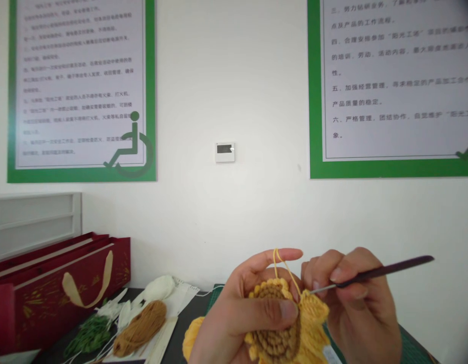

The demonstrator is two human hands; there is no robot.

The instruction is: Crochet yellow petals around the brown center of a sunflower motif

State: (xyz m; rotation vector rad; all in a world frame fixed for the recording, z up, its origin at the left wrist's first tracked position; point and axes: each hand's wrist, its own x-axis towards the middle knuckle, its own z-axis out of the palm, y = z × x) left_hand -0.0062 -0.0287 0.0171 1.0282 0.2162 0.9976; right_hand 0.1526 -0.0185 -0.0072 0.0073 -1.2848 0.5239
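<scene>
The left fingers (289,311) grip a round, brown-and-yellow crocheted piece (274,339), a thin yellow strand (288,269) over the index; just beside them, the right fingers (349,270) pinch a slim dark-handled hook (387,269), its tip at the yellow edge. Apparently mid-stitch, this calls for steady tension while drawing yarn through. Far left of the fingers sit dark red paper gift bags (40,316), contents hidden.

Site: looking like a handicraft workshop.
On the white wall (234,212), two green-framed posters (393,83) are carrying Chinese text, the right one listing numbered rules on training and product quality, the left bearing a wheelchair symbol (134,144); brown yarn (140,329) and green yarn (88,334) are lying left of a green cutting mat (418,347) on the table (193,309); a crochet hook (393,267) is touching a crocheted piece (283,339).
</scene>
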